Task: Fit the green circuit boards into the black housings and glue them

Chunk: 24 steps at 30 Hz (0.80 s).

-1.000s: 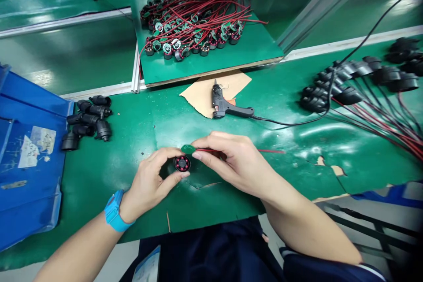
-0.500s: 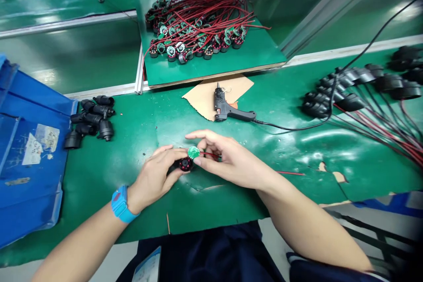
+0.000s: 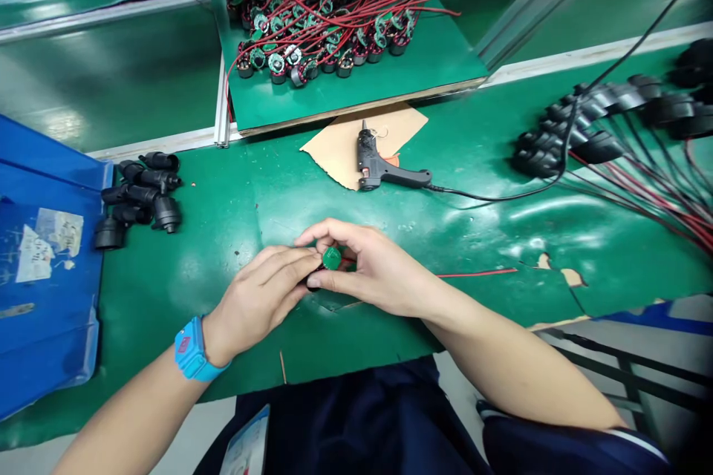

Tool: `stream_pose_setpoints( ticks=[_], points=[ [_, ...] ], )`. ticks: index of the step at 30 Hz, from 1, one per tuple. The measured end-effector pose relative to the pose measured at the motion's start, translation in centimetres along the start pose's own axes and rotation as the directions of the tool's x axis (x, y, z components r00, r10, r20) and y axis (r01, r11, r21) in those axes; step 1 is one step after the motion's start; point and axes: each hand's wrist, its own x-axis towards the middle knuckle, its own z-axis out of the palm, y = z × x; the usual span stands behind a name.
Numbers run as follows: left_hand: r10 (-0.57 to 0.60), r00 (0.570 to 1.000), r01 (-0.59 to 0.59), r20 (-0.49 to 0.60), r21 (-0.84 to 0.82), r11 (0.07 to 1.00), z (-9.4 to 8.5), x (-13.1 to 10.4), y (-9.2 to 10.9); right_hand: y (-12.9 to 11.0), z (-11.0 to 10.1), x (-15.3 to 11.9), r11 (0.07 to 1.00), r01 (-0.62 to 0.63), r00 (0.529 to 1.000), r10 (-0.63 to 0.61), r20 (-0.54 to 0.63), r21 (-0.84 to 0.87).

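A small round green circuit board (image 3: 332, 258) shows between my two hands, tilted up beside a dark motor-like part mostly covered by fingers. My left hand (image 3: 272, 282), with a blue wrist strap (image 3: 192, 349), is closed around the dark part from the left. On the other side my right hand (image 3: 370, 267) curls over it, thumb at the part's lower edge and fingers behind the board. A red wire (image 3: 479, 272) comes out past my right wrist and lies on the green mat (image 3: 234, 200).
A glue gun (image 3: 379, 163) lies on cardboard (image 3: 328, 145) ahead. Behind it, a raised board (image 3: 356, 93) bears many wired motor parts. Black fittings (image 3: 145, 193) and a blue bin (image 3: 44, 312) are left; black caps (image 3: 590, 133) with wires and a black cable are right.
My right hand has closed in over the dark part, which is now mostly hidden, and the green board has turned. The view has shifted, and more red wire shows at right.
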Motion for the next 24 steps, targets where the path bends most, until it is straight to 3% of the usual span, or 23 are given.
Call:
stream_pose_setpoints(
  ticks=[7,12,14,16,18,20,22,24],
  points=[
    [0.045,0.999,-0.044,-0.009,0.077,0.996,-0.3,0.2,1.2,0.3,1.4,0.2,1.000,-0.022,0.996,0.021,-0.081,-0.011],
    [-0.120,0.988,0.126,-0.093,0.064,0.990,-0.6,0.7,1.6,0.0,1.1,0.2,0.986,0.052,0.998,-0.045,-0.047,0.156],
    [-0.156,0.977,0.173,-0.147,0.111,0.979,-0.7,0.8,1.4,-0.3,0.5,0.0,0.989,0.107,0.993,-0.101,-0.067,0.097],
    [-0.173,0.966,0.205,-0.192,0.161,0.965,-0.9,0.7,1.1,-0.4,-0.7,-0.1,0.980,0.151,0.977,-0.167,-0.129,-0.127],
    [-0.178,0.960,0.221,-0.214,0.195,0.956,-1.1,0.6,0.9,0.0,-2.6,-0.1,0.870,0.113,0.948,-0.239,-0.209,-0.480],
    [-0.173,0.958,0.220,-0.227,0.200,0.955,-1.4,0.5,0.7,0.7,-5.0,0.0,0.635,-0.044,0.926,-0.263,-0.270,-0.771],
    [-0.168,0.956,0.211,-0.241,0.166,0.963,-1.7,0.5,0.7,1.9,-7.3,0.3,0.406,-0.211,0.927,-0.204,-0.313,-0.889],
    [-0.185,0.952,0.212,-0.243,0.093,0.973,-1.8,0.5,0.8,3.1,-9.0,0.5,0.295,-0.322,0.920,-0.125,-0.371,-0.899]
  ],
)
